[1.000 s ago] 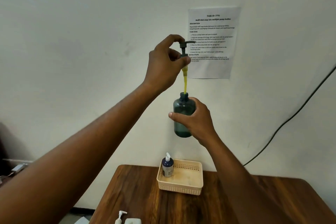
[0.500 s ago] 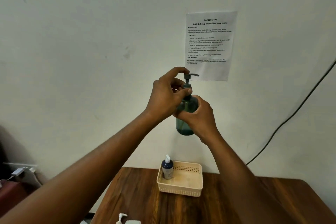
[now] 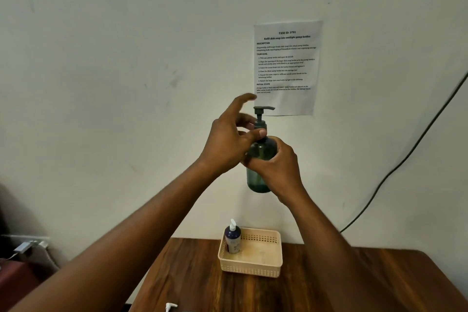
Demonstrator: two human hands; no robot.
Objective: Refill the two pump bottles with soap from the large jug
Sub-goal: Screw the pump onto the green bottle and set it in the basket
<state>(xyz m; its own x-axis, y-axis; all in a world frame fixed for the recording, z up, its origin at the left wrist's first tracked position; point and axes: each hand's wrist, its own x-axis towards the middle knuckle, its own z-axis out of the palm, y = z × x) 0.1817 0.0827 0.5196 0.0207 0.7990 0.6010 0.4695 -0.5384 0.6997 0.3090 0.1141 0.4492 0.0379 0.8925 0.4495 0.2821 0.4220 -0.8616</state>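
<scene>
Green pump bottle (image 3: 258, 172) is held up in front of the wall, my right hand (image 3: 277, 168) wrapped round its body and my left hand (image 3: 229, 144) pinching the collar of the seated pump head (image 3: 262, 113). I judge this one nearly closed. A dark bottle (image 3: 232, 237) already stands in the basket (image 3: 253, 265) on the table (image 3: 192, 284). The jug is not in view.

Pump head (image 3: 260, 115) pushed down into green bottle (image 3: 258, 167) (yellow tube hidden); left hand (image 3: 229, 142) index lifted.
</scene>
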